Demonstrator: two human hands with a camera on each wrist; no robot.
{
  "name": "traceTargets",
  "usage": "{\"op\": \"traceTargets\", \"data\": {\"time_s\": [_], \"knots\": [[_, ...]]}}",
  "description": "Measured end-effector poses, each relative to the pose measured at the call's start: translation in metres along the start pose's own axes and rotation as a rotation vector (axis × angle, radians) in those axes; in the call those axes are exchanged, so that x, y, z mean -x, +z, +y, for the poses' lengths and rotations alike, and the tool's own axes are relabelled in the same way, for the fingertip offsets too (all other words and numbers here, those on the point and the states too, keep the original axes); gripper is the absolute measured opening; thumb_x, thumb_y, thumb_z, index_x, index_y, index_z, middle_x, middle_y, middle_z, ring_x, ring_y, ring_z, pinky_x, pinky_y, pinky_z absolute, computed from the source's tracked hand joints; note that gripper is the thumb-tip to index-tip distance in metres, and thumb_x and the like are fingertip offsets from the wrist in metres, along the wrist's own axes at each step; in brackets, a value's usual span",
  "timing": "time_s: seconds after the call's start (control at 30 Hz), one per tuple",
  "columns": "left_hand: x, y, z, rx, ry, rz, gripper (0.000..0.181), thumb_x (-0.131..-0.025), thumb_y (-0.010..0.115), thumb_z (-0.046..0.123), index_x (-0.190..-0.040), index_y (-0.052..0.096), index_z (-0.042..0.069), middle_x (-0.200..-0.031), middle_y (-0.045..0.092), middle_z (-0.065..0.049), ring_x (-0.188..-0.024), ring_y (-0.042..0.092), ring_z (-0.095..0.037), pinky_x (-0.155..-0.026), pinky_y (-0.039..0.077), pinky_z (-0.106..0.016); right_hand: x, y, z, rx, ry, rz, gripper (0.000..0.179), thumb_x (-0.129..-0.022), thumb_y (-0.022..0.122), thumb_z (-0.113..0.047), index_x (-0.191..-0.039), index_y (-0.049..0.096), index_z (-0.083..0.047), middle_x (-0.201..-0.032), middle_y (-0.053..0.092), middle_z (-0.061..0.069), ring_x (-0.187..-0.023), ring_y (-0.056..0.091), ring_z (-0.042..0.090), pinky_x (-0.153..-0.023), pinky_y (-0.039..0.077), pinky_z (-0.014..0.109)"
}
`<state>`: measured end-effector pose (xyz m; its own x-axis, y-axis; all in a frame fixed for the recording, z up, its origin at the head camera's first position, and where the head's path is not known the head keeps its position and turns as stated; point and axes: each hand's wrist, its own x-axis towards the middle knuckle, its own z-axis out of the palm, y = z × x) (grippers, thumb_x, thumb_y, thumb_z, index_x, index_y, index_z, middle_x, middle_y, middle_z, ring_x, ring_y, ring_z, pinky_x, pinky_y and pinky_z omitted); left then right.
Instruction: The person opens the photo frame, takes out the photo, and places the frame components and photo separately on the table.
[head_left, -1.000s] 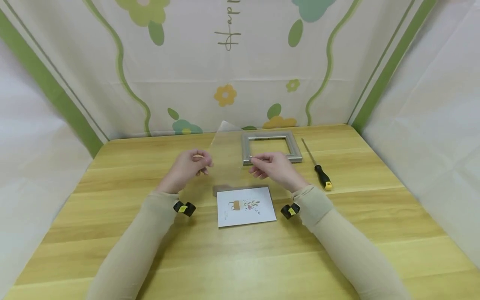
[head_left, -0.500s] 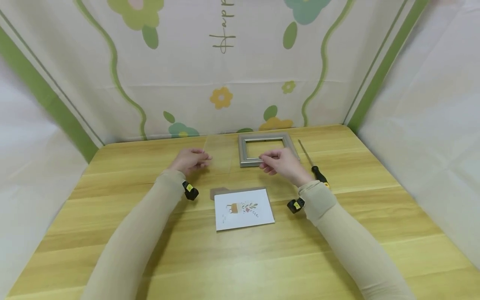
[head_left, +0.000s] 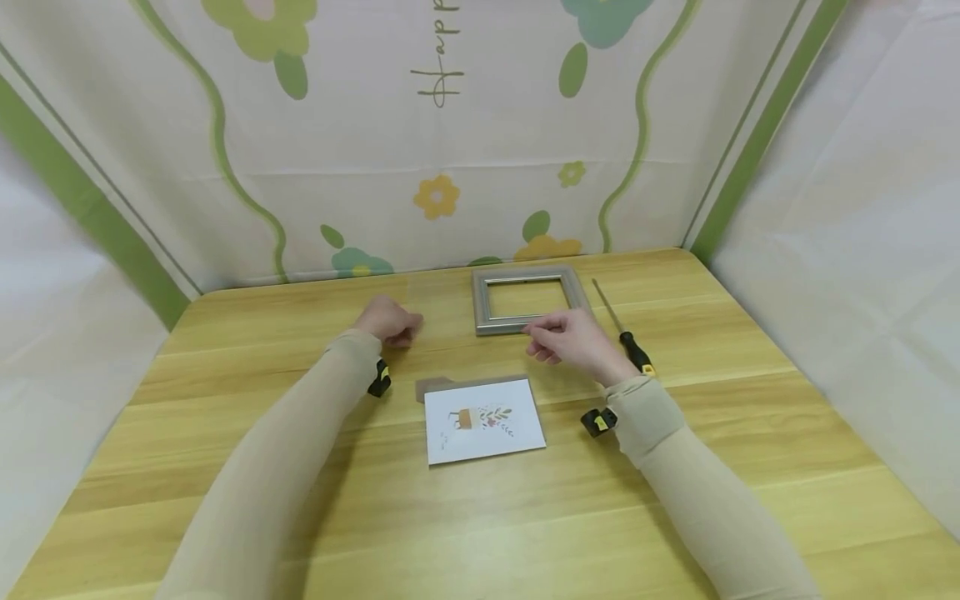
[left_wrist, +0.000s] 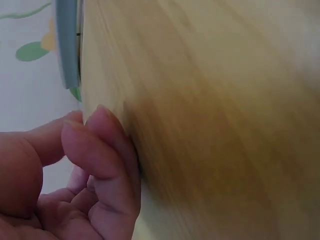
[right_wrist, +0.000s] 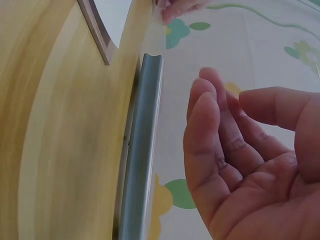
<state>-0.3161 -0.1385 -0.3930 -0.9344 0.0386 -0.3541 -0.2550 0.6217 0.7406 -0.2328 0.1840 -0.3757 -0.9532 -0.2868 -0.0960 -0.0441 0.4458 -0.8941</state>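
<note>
At the back of the table, my left hand (head_left: 387,320) pinches the near-left edge of a clear sheet (head_left: 442,302), which is low over or on the wood; its outline is very faint. In the left wrist view, the thumb and fingertips of that hand come together. My right hand (head_left: 566,337) hovers in front of the grey picture frame (head_left: 480,304), its fingers loosely bent and holding nothing. Nearer me lies a white card (head_left: 483,421) printed with an animal and flowers, on top of a brown backing board (head_left: 431,388) that is mostly hidden.
To the right of the frame lies a screwdriver (head_left: 635,352) with a black and yellow handle. A patterned cloth (head_left: 337,150) hangs behind the table's back edge, with white cloth at both sides.
The clear sheet, tilted up between both hands earlier, has been lowered beside the frame. My right hand has let go of it and moved right; my left hand has followed it down.
</note>
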Motion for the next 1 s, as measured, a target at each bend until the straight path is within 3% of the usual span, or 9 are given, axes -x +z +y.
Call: {"op": "traceTargets", "data": {"time_s": [0.2,0.47,0.67,0.77,0.9,1.0], "knots": [[-0.004,0.001,0.000,-0.120,0.004,0.022,0.030,-0.094,0.066,0.018,-0.073,0.071,-0.003,-0.057,0.064,-0.004,-0.048,0.062,-0.013,-0.057,0.053,-0.025,0.003,0.000,-0.001,0.072,-0.015,-0.061,0.029,-0.102,0.057,-0.014,-0.121,0.066,0.004,-0.093,0.072,0.016,-0.089,0.068,0.035,-0.079,0.056,0.045],[-0.006,0.001,0.003,-0.390,0.032,0.063,0.037,-0.096,0.067,0.028,-0.070,0.069,0.002,-0.055,0.062,-0.004,-0.049,0.062,-0.013,-0.081,0.050,-0.034,0.002,-0.003,0.002,0.158,-0.004,-0.095,0.027,-0.101,0.059,-0.016,-0.118,0.068,0.003,-0.091,0.072,0.011,-0.084,0.068,0.029,-0.077,0.057,0.042],[0.002,0.001,0.005,-0.365,0.042,0.036,0.040,-0.096,0.065,0.026,-0.063,0.056,0.007,-0.055,0.055,-0.003,-0.048,0.054,-0.013,-0.057,0.044,-0.028,0.003,-0.009,0.000,0.205,-0.001,-0.094,0.027,-0.100,0.060,-0.018,-0.118,0.068,0.002,-0.089,0.072,0.008,-0.082,0.068,0.024,-0.076,0.057,0.040],[0.012,0.003,0.008,-0.346,0.107,0.015,0.038,-0.097,0.065,0.028,-0.067,0.056,0.006,-0.060,0.055,-0.004,-0.054,0.050,-0.015,-0.053,0.042,-0.028,0.004,-0.011,0.000,0.238,0.006,-0.098,0.028,-0.100,0.061,-0.019,-0.118,0.068,0.001,-0.090,0.072,0.008,-0.082,0.068,0.023,-0.076,0.057,0.039],[0.032,0.007,0.015,-0.331,0.237,-0.032,0.032,-0.096,0.066,0.031,-0.085,0.065,0.001,-0.077,0.062,-0.010,-0.067,0.053,-0.020,-0.061,0.045,-0.033,0.005,-0.013,0.002,0.294,0.011,-0.099,0.028,-0.099,0.063,-0.021,-0.118,0.068,-0.001,-0.090,0.072,0.008,-0.082,0.068,0.025,-0.074,0.055,0.037],[0.048,0.013,0.018,-0.346,0.318,-0.066,0.028,-0.095,0.069,0.032,-0.089,0.067,0.005,-0.084,0.063,-0.009,-0.073,0.054,-0.021,-0.064,0.046,-0.034,0.005,-0.015,0.004,0.331,0.015,-0.105,0.027,-0.098,0.064,-0.022,-0.117,0.069,-0.003,-0.090,0.071,0.008,-0.081,0.068,0.026,-0.072,0.053,0.036]]}}
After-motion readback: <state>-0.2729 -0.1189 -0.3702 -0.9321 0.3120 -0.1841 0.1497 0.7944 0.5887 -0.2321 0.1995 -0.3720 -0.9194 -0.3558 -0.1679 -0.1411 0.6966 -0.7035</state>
